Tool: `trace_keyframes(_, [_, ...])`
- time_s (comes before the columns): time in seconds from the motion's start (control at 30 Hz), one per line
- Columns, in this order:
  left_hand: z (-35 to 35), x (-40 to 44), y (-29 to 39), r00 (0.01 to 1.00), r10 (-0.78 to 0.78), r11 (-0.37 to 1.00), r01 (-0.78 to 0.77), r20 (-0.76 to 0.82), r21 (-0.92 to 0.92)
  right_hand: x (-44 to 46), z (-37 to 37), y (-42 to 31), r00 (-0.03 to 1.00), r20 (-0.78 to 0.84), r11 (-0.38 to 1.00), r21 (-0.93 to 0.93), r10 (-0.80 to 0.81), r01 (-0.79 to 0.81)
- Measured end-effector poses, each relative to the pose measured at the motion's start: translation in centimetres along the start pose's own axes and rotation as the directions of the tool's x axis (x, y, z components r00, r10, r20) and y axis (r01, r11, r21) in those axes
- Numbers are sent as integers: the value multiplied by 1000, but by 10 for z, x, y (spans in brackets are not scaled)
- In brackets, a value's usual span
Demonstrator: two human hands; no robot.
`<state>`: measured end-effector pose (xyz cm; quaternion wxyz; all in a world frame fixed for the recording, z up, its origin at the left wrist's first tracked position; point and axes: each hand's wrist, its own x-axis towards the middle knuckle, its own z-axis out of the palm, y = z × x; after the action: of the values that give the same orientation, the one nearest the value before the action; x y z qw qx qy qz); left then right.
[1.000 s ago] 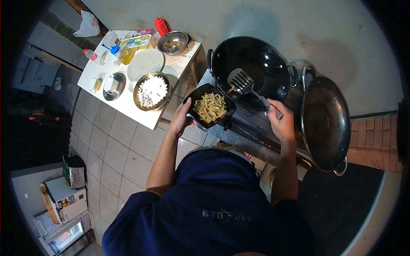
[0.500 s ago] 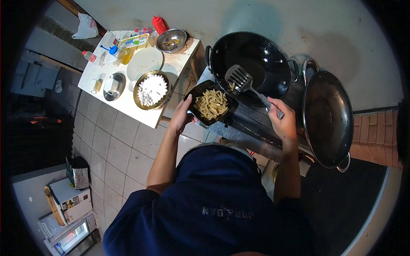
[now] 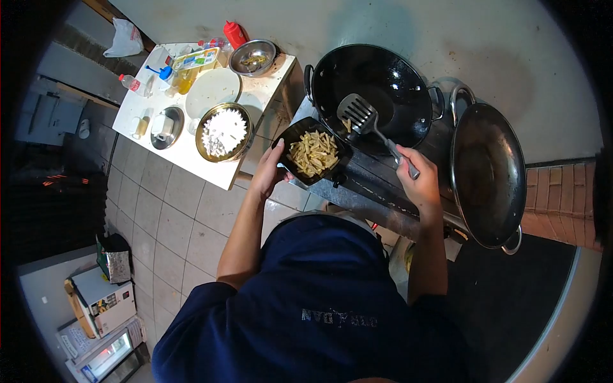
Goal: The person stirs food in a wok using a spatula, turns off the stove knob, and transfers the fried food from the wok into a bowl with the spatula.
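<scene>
My left hand (image 3: 271,171) grips the near left rim of a black square bowl (image 3: 295,132). Short, pale brown fried strips (image 3: 313,154) fill the bowl, which is beside a black wok (image 3: 394,96). In my right hand (image 3: 418,177) is the grey handle of a slotted spatula (image 3: 359,115). The spatula's head lies over the wok's near left side, with a few strips at its left edge. An oily shine shows inside the wok.
A second wok (image 3: 488,172) leans at the right. On the white table (image 3: 211,173) at the left stand a bowl of white pieces (image 3: 223,133), a steel bowl (image 3: 253,58), a plate (image 3: 214,91), a red squeeze bottle (image 3: 235,34) and other bottles.
The view has shifted slightly. Both hands keep their grips, and the spatula head stays over the wok's left side with only a small movement.
</scene>
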<state>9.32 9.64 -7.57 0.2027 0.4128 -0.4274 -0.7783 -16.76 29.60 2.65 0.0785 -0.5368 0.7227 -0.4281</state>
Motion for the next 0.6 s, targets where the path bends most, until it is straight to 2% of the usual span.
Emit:
trace_keyframes(0.23, [3, -4, 2, 1000, -14, 1000, 14, -16, 8, 0, 4, -5, 1000, 1, 1000, -12, 20, -20])
trace_keyframes(0.3, [3, -5, 2, 1000, -23, 1000, 23, -19, 13, -1, 4, -5, 1000, -16, 999, 17, -26, 27])
trace_keyframes(0.6, [6, -4, 1, 999, -31, 999, 32, -19, 16, -4, 1, -4, 999, 2, 999, -2, -34, 34])
